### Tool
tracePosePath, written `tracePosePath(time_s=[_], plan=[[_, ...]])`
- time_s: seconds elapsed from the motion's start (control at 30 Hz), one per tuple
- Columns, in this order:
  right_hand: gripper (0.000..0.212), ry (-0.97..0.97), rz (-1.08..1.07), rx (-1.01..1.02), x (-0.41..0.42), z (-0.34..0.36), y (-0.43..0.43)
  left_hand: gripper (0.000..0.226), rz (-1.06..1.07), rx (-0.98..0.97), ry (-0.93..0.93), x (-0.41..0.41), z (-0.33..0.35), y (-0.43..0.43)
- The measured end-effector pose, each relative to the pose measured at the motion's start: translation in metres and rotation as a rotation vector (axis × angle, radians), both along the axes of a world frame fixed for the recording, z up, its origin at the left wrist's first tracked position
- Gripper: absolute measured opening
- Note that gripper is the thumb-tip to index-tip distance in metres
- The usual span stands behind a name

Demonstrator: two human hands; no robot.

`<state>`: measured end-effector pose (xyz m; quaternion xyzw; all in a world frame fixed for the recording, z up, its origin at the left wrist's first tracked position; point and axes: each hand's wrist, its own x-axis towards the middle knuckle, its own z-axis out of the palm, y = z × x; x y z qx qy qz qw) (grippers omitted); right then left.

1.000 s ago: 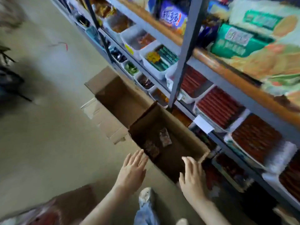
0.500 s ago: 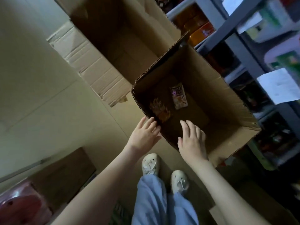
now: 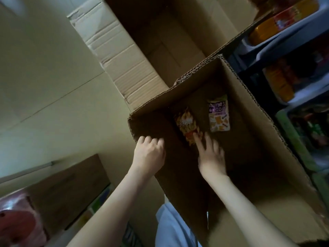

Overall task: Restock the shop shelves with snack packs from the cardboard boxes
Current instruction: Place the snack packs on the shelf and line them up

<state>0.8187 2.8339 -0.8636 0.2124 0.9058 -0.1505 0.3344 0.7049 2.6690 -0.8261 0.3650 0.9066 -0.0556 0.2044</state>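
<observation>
Two open cardboard boxes stand on the floor: the near box (image 3: 267,139) and the far box (image 3: 160,41) behind it. Two snack packs lie on the bottom of the near box, a flame-printed pack (image 3: 186,124) and a purple-and-white pack (image 3: 218,115). Two hands are in view, the left hand (image 3: 148,155) and the right hand (image 3: 211,154). One more brown box (image 3: 71,189) sits at lower left. The packs in the shelf bins (image 3: 284,24) are too blurred to count.
</observation>
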Motion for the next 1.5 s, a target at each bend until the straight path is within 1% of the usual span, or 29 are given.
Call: tracePosePath(time_s=[0.03, 0.1, 0.2, 0.3, 0.37, 0.5, 0.57, 0.63, 0.7, 0.77, 0.9, 0.93, 1.03, 1.17, 1.23, 1.27, 1.3, 1.33, 1.37, 1.4, 1.43, 1.47, 1.5], plan=[[0.091, -0.007, 0.024, -0.02, -0.008, -0.017, -0.005, 0.022, -0.023, 0.022, 0.015, -0.001, -0.005, -0.003], [0.089, 0.005, 0.102, -0.038, -0.02, -0.053, -0.015, 0.031, -0.034, 0.063, 0.051, 0.001, -0.014, -0.014], [0.086, -0.042, 0.225, 0.012, -0.036, -0.108, -0.022, 0.031, -0.008, 0.088, 0.097, 0.007, -0.027, -0.04], [0.075, -0.118, 0.208, 0.022, -0.047, -0.156, -0.025, 0.031, 0.02, 0.102, 0.13, 0.011, -0.035, -0.062], [0.073, -0.132, 0.179, 0.042, -0.05, -0.18, -0.025, 0.033, 0.017, 0.182, 0.142, 0.012, -0.038, -0.07], [0.08, -0.12, 0.202, 0.106, -0.055, -0.202, -0.027, 0.026, -0.011, 0.332, 0.162, 0.011, -0.042, -0.068], [0.084, -0.116, 0.182, 0.117, -0.056, -0.199, -0.029, 0.024, -0.015, 0.325, 0.182, 0.012, -0.045, -0.065], [0.091, -0.085, 0.1, 0.092, -0.055, -0.182, -0.031, 0.025, -0.018, 0.246, 0.193, 0.014, -0.048, -0.065], [0.093, -0.034, 0.023, 0.056, -0.05, -0.15, -0.034, 0.019, -0.015, 0.171, 0.17, 0.015, -0.049, -0.065], [0.093, 0.019, -0.03, 0.019, -0.041, -0.103, -0.036, 0.011, -0.016, 0.056, 0.099, 0.016, -0.041, -0.058], [0.087, 0.078, -0.121, -0.081, -0.025, 0.014, -0.032, 0.015, -0.031, -0.019, -0.013, 0.019, 0.0, -0.035], [0.087, 0.103, -0.125, -0.083, -0.02, 0.043, -0.028, 0.018, -0.056, -0.038, -0.045, 0.02, 0.014, -0.026], [0.09, 0.216, -0.117, -0.064, -0.001, 0.123, -0.012, 0.04, -0.151, -0.105, -0.131, 0.024, 0.052, 0.001], [0.091, 0.294, -0.153, -0.04, 0.022, 0.216, 0.012, 0.057, -0.291, -0.195, -0.185, 0.031, 0.096, 0.023], [0.091, 0.361, -0.175, -0.024, 0.028, 0.263, 0.023, 0.062, -0.287, -0.204, -0.208, 0.03, 0.126, 0.029], [0.09, 0.403, -0.187, -0.015, 0.03, 0.286, 0.028, 0.063, -0.263, -0.153, -0.222, 0.03, 0.147, 0.033], [0.089, 0.451, -0.201, 0.0, 0.032, 0.311, 0.032, 0.062, -0.22, -0.059, -0.246, 0.03, 0.174, 0.04], [0.089, 0.504, -0.217, 0.016, 0.033, 0.337, 0.035, 0.059, -0.135, 0.065, -0.316, 0.03, 0.207, 0.05], [0.089, 0.563, -0.238, 0.027, 0.035, 0.363, 0.038, 0.056, -0.019, 0.211, -0.447, 0.031, 0.246, 0.061], [0.089, 0.63, -0.258, 0.029, 0.035, 0.389, 0.039, 0.053, 0.125, 0.358, -0.637, 0.032, 0.287, 0.074], [0.089, 0.696, -0.281, 0.022, 0.036, 0.415, 0.041, 0.053, 0.257, 0.487, -0.869, 0.034, 0.329, 0.085], [0.089, 0.762, -0.306, 0.012, 0.036, 0.44, 0.042, 0.056, 0.346, 0.598, -1.082, 0.036, 0.369, 0.095], [0.089, 0.827, -0.332, 0.009, 0.037, 0.465, 0.044, 0.06, 0.381, 0.697, -1.213, 0.039, 0.404, 0.102]])
